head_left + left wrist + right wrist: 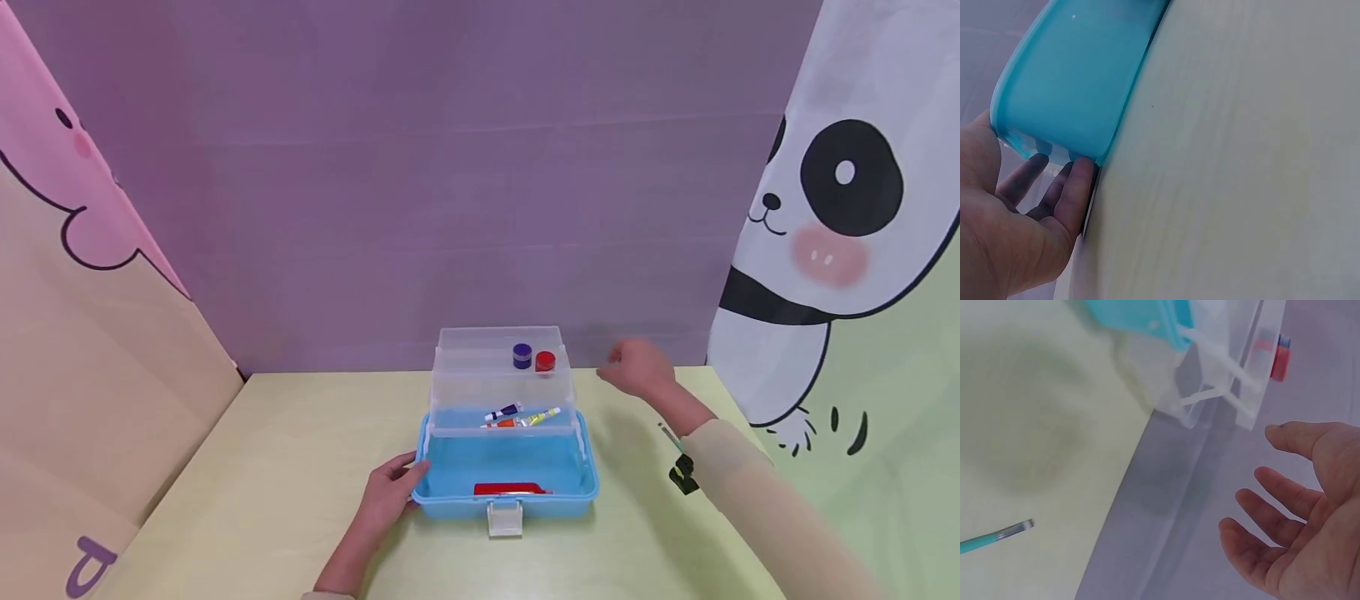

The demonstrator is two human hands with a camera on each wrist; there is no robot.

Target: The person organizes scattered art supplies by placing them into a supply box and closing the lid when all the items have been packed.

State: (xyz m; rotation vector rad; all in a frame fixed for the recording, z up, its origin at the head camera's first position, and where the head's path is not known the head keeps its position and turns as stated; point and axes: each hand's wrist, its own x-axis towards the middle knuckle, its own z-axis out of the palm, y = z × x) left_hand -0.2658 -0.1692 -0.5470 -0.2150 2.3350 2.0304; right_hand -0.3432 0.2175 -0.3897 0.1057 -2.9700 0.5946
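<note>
A light-blue plastic storage box point(506, 506) with fold-out clear trays stands open on the table. My left hand point(387, 493) grips its left end, thumb at the rim and fingers against the outer wall. Raised beside the trays' right side, my right hand point(637, 367) holds nothing, its fingers loosely bent. The top tray carries a purple paint jar point(522, 356) and a red paint jar point(545, 362). Dark purple point(503, 412), orange point(501, 423) and yellow paint tubes point(542, 417) lie in the lower tray. Inside the box's front is a red tube-like item point(510, 488).
To the right, partly under my right sleeve, lie a teal-handled brush point(997, 536) and a small black item point(683, 474) with a yellow mark. A purple backdrop point(480, 183) rises behind the table point(315, 450). The box's white latch point(505, 518) hangs at its front.
</note>
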